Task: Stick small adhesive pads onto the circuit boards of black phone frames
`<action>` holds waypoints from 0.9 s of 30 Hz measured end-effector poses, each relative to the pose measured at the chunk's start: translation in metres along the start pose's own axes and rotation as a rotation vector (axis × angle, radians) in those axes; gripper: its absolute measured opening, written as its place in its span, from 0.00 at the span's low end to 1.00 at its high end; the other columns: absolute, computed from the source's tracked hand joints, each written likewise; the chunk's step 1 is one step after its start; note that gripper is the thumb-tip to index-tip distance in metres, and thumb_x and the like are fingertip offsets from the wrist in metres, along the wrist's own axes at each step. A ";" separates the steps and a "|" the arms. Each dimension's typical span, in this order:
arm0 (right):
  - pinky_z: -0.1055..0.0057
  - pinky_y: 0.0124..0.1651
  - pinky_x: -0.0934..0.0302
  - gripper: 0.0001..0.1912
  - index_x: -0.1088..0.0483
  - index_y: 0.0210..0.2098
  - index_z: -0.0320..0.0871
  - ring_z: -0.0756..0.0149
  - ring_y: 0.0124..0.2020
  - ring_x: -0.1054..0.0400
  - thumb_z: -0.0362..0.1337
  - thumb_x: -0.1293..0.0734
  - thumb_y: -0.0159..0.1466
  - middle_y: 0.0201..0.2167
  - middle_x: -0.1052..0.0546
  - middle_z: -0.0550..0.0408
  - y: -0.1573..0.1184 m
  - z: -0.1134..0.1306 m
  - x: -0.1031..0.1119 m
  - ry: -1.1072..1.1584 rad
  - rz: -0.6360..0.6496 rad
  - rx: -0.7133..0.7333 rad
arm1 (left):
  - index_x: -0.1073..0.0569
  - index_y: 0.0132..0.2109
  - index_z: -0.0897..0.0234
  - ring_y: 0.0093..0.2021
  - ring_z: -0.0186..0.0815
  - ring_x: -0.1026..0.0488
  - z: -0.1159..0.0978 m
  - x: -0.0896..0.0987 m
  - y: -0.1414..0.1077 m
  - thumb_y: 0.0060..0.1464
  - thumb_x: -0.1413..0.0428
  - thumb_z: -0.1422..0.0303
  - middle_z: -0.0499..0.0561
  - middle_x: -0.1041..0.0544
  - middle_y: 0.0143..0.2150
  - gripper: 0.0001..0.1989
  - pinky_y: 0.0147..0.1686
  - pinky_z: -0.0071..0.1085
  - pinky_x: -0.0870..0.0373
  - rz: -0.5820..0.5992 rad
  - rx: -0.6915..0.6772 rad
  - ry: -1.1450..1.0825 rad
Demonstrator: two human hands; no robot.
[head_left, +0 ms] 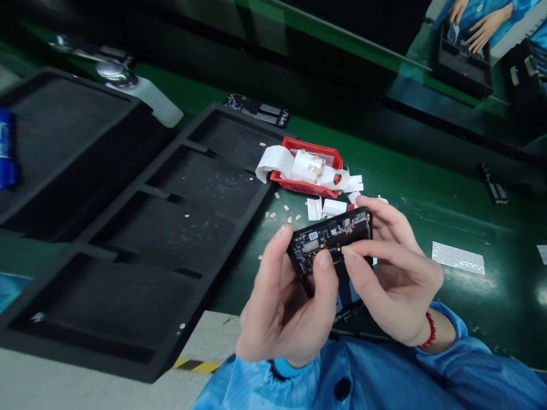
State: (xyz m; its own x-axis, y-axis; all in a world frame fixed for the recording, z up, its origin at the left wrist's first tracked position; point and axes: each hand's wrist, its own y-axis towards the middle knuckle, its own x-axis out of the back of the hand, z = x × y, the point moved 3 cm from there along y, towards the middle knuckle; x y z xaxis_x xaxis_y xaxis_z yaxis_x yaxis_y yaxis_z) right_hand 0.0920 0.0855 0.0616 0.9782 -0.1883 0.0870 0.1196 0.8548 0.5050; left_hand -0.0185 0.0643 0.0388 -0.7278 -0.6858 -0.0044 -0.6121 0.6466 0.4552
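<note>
An opened smartphone (316,236), its circuit board and small parts exposed, is held up tilted in front of my body. My left hand (290,302) grips its left side, the thumb pressing on the inside near the board's lower edge. With thumb and forefinger pinched together, my right hand (388,273) works at the phone's inside just right of my left thumb; its other fingers lie behind the right edge. Whether a small part sits in that pinch is hidden. Beyond the phone stands a red bin (305,187) with white paper strips and small tan stickers.
A black foam tray (166,262) with several compartments lies on the left, beside a second dark tray (68,131) bearing a blue marker (6,148). Another opened phone (258,109) lies behind. A white sticker sheet (458,258) is at right. Across the bench, a co-worker's hands (482,28) work.
</note>
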 end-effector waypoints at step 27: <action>0.68 0.58 0.31 0.11 0.20 0.38 0.48 0.66 0.55 0.27 0.25 0.29 0.63 0.49 0.21 0.54 0.005 -0.030 0.001 0.242 -0.033 -0.308 | 0.20 0.55 0.53 0.22 0.25 0.26 0.017 -0.001 0.011 0.58 0.39 0.73 0.44 0.16 0.34 0.19 0.19 0.19 0.31 0.132 0.166 -0.109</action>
State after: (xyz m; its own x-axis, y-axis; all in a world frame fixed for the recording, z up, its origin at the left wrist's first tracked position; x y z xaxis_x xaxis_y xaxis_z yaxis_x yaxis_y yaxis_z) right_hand 0.0990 0.1036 0.0388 0.9803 -0.1298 -0.1488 0.1607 0.9624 0.2191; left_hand -0.0299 0.0782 0.0287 -0.8286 -0.5571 -0.0549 -0.5451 0.7807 0.3057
